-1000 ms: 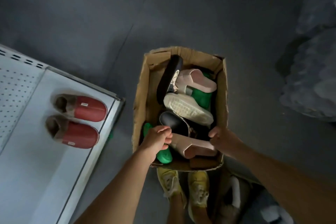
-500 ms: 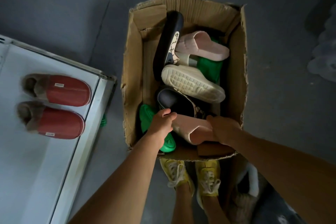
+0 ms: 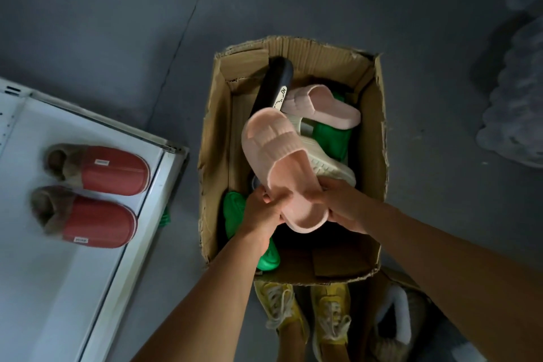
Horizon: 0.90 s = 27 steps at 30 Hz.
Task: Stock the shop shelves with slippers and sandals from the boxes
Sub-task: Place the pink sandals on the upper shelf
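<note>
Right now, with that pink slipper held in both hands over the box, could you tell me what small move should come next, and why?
Probably carry the pink slipper left to the shelf. Both the left hand and the right hand grip its heel end, and it is already lifted above the box. The shelf has bare space beside the red slippers.

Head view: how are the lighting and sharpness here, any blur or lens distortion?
Head view: dim, with the inside of the cardboard box in deep shadow; the white shelf is the brightest area; the pink slipper held by the left hand and right hand is fairly sharp; the red slippers look slightly smeared; wide-angle bending shows at the edges.
</note>
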Tool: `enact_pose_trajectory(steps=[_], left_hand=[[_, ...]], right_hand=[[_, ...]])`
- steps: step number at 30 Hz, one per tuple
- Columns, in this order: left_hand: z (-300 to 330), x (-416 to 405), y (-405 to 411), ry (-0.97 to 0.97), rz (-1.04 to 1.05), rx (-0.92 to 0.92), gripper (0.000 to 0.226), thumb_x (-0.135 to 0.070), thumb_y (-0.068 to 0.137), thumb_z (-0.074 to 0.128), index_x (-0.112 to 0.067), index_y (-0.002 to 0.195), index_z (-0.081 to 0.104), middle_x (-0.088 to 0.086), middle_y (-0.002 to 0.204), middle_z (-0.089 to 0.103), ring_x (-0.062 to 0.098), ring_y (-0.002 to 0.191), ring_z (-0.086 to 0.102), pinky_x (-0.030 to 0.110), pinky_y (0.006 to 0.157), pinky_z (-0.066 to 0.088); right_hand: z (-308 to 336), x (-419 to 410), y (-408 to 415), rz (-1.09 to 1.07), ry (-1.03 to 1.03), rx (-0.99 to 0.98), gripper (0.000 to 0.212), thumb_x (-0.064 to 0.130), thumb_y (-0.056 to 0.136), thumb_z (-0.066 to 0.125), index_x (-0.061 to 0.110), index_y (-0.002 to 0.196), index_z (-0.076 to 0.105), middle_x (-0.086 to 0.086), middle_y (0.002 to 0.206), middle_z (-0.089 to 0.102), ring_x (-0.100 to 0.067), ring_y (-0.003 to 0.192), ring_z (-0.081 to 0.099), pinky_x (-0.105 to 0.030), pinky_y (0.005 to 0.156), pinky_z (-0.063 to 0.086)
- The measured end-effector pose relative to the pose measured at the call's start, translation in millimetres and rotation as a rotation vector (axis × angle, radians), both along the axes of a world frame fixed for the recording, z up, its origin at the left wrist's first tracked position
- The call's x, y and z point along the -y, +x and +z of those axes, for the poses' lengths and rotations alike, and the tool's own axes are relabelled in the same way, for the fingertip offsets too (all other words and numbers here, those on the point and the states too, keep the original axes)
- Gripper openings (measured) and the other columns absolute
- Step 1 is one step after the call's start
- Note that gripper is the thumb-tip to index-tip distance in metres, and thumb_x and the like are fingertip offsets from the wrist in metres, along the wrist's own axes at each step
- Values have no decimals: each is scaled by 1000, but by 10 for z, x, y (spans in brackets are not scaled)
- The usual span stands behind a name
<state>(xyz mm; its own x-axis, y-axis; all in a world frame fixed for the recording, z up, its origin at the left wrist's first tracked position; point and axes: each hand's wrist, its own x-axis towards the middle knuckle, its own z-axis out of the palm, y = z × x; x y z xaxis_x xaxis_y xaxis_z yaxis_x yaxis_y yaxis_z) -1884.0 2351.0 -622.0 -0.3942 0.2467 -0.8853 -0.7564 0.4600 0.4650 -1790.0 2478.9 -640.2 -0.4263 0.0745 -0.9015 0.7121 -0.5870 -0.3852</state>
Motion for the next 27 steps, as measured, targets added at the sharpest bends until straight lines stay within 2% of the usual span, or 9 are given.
enact_pose_trajectory(steps=[4,9,11,13,15,19,22,24,27], left_hand=[[-107,-90,-147,-16,100,-42,25,-6,87,69,-17,107,58,2,104,65,20,97,61,33,67,54],[-325,-53,-353,-56,19,-106,25,-8,87,69,-20,106,58,2,110,64,20,101,60,36,75,55],[-422,-27,-435,-55,23,-123,23,-8,86,70,-24,98,59,3,111,65,23,105,60,37,77,55],[-508,-4,-492,-37,27,-125,24,-8,86,70,-26,99,60,2,111,65,21,104,61,33,71,55],[-586,22,-519,-8,27,-110,27,-8,86,70,-23,107,60,2,111,66,19,104,61,31,68,54],[-714,90,-554,54,7,-72,30,-7,87,68,-24,112,61,3,114,68,19,106,62,36,77,56],[-768,159,-603,55,-4,-68,32,-7,87,68,-21,115,61,3,114,68,19,107,62,34,74,56],[-757,205,-613,43,-3,-59,36,-7,88,68,-19,120,60,4,115,67,19,107,62,32,71,56],[-648,238,-589,17,16,-49,40,-7,87,68,-17,124,59,4,115,67,20,107,61,32,70,55]], right_hand=[[-74,-243,-140,-162,86,91,40,50,92,53,14,106,62,-11,97,69,-25,86,66,-36,70,55],[-433,-728,-289,-269,392,370,45,41,98,44,-1,112,56,-13,80,60,-21,59,58,-28,45,51],[-538,-875,-394,-306,421,376,52,40,99,43,-6,120,52,-15,87,59,-25,66,58,-31,45,52],[-623,-987,-518,-391,404,397,54,45,98,43,1,130,47,-17,112,58,-27,73,59,-32,39,52],[-734,-1065,-635,-402,388,428,58,52,98,36,9,137,41,-18,124,56,-29,73,59,-35,45,51],[-928,-1153,-834,-532,284,494,52,53,97,31,15,127,48,-12,111,58,-23,71,54,-30,47,45],[-990,-1189,-921,-779,137,487,31,37,102,35,15,109,57,-4,110,57,-19,76,53,-24,48,45],[-1022,-1119,-903,-847,147,413,27,24,100,42,14,123,54,-7,118,57,-19,80,55,-26,56,51],[-877,-879,-795,-898,219,288,35,10,95,47,5,130,46,-15,91,57,-24,68,59,-32,58,56]])
